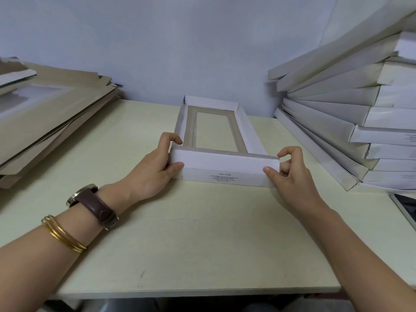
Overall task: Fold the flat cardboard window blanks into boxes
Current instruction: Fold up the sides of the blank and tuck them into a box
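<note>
The half-formed window box (249,131) lies in the middle of the counter (180,244); the left hand (155,167) and the right hand (290,176) each pinch one corner of its near end flap (225,160), fingers (176,165) curled around the edge. I think the flap must roll inward evenly, both corners together, and be pressed down fully, so the end wall comes out square.
</note>
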Available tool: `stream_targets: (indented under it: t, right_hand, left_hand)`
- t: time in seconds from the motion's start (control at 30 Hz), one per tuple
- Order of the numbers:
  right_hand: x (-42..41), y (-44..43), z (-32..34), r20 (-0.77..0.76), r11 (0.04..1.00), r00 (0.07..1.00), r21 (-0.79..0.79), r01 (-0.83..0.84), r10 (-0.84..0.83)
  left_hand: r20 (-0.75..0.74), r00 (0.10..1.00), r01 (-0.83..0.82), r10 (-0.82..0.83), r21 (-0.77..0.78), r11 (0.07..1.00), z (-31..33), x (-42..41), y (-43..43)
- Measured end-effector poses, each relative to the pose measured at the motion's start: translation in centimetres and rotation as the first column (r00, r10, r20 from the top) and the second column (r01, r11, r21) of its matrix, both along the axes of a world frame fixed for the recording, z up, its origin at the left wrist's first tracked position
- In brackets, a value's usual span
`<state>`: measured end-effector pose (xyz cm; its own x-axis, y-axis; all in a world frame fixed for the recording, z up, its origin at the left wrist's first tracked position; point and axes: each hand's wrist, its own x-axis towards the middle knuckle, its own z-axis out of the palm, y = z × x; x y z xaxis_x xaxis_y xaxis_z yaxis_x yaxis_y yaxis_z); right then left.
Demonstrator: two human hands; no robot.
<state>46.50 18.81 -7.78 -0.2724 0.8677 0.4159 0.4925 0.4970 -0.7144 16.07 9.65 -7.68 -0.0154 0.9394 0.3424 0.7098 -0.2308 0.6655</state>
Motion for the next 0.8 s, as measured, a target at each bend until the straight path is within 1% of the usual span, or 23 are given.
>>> stream_targets:
  t: [0.43,0.57,0.8]
  right_hand:
    - [-0.5,-0.7,0.2,0.115,0.998,0.993,0.064,-0.001,-0.007]
    - [-0.5,-0.9,0.1,0.130,0.999,0.991,0.035,-0.007,0.003]
    - [-0.6,-1.1,-0.1,0.222,0.997,0.974,0.046,-0.061,0.049]
  left_hand:
    - [-0.085,0.996,0.002,0.000,0.021,1.000,0.3,0.2,-0.4]
    - [-0.090,0.996,0.005,-0.006,-0.010,1.000,0.1,0.1,-0.3]
    - [-0.121,0.992,-0.018,0.017,-0.011,1.000,-0.1,0.2,-0.6]
